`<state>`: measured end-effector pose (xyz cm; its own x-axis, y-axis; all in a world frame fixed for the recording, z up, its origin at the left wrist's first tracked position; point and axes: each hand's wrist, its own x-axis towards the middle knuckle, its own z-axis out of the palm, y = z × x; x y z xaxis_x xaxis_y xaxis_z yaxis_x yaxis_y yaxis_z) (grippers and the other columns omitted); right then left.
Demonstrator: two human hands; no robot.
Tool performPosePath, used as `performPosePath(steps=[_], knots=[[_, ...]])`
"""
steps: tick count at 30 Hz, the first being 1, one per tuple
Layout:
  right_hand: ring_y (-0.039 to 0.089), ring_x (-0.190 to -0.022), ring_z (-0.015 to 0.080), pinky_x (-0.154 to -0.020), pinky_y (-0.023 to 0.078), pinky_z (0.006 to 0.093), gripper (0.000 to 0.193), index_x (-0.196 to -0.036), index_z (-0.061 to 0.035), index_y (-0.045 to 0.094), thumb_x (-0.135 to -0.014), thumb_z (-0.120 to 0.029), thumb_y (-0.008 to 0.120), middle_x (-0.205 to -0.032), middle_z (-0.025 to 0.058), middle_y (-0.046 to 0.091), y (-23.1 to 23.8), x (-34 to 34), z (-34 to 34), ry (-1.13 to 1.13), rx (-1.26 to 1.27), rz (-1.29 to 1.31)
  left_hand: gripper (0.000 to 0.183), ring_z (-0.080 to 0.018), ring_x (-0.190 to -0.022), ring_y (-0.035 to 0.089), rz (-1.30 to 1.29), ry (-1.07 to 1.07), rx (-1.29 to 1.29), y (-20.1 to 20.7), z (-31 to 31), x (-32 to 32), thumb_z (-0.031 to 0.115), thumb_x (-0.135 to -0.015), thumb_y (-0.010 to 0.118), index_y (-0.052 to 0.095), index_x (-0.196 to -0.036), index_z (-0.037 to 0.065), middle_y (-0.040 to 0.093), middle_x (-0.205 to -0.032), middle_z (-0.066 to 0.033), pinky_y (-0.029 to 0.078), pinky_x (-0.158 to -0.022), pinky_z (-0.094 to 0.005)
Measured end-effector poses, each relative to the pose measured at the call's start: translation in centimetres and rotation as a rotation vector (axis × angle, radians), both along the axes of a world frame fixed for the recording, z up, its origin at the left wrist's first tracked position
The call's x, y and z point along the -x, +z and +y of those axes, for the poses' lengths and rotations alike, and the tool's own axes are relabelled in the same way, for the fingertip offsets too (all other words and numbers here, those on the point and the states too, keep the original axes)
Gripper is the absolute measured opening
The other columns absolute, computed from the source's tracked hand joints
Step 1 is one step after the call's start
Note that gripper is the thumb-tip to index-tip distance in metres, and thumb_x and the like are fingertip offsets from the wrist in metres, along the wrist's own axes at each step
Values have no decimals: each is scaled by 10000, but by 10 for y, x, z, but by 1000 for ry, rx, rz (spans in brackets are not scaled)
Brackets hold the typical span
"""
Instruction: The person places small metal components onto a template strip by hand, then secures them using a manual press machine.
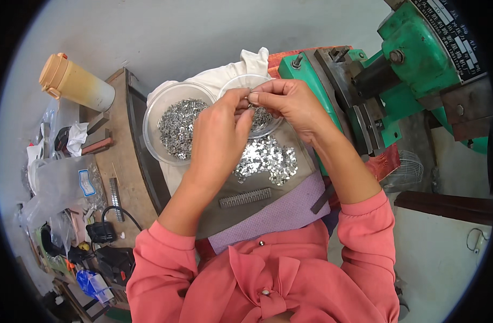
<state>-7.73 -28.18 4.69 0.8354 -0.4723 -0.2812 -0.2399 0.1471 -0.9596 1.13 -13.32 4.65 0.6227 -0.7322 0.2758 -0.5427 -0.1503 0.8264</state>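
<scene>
Both hands meet at 12 o'clock: left hand (219, 134) and right hand (289, 102) pinch one small metal piece (250, 104) w/ fingertips. Clip bowl (176, 126) at 10 o'clock nearly full, loose disc pile (268, 159) on lap: most work left, I'd judge.

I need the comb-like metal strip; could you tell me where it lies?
The metal strip lies on the grey cloth in the lap, below the loose metal pieces.

A grey cloth (289, 148) on the person's lap carries the things. On it lie a pile of shiny little metal bits (267, 159), a small grey comb-like strip (245, 197) and two clear bowls (177, 126).
</scene>
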Motion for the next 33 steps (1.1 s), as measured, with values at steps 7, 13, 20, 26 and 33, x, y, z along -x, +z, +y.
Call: performPosePath(steps=[7,13,20,26,33], knots=[[589,-679,64,-626,494,224,171,-994,2,755,-911,-147,755,-821,6,700,-12,7,-3,-149,-157,-50,139,-168,-756,695,242,33,-21,-7,-22,-9,45,-887,696,712,-992,-45,734,-821,-115,541,-700,-294],[643,-725,79,-632,546,239,263,-1112,31,741,-965,-184,703,-847,30,719,-7,7,3,-147,27,-6,93,-65,-723,629,137,44,-96,-1,-28,-12,41,-884,692,706,-900,-50,720,-796,-40,504,-672,-244],[644,-736,72,-616,522,233,298,-1107,25,749,-948,-226,732,-859,29,727,-1,11,12,-158,115,-70,98,-114,-738,699,542,1,143,-8,-24,-15,34,-865,700,682,-885,-61,730,-809,-88,543,-661,-279],[603,-702,71,-600,475,217,227,-1025,-18,772,-926,-222,763,-813,-24,683,-1,12,10,-232,-141,-41,130,-111,-795,682,643,-45,135,0,-12,-4,13,-928,675,697,-1030,-64,723,-940,-81,548,-745,-244],[625,-732,143,-622,479,325,154,-887,-21,774,-835,-163,804,-780,68,659,-7,31,9,-206,818,-87,203,-230,-829,736,70,-7,68,2,30,13,-21,-876,693,709,-1078,-34,725,-976,-160,566,-714,-300]])
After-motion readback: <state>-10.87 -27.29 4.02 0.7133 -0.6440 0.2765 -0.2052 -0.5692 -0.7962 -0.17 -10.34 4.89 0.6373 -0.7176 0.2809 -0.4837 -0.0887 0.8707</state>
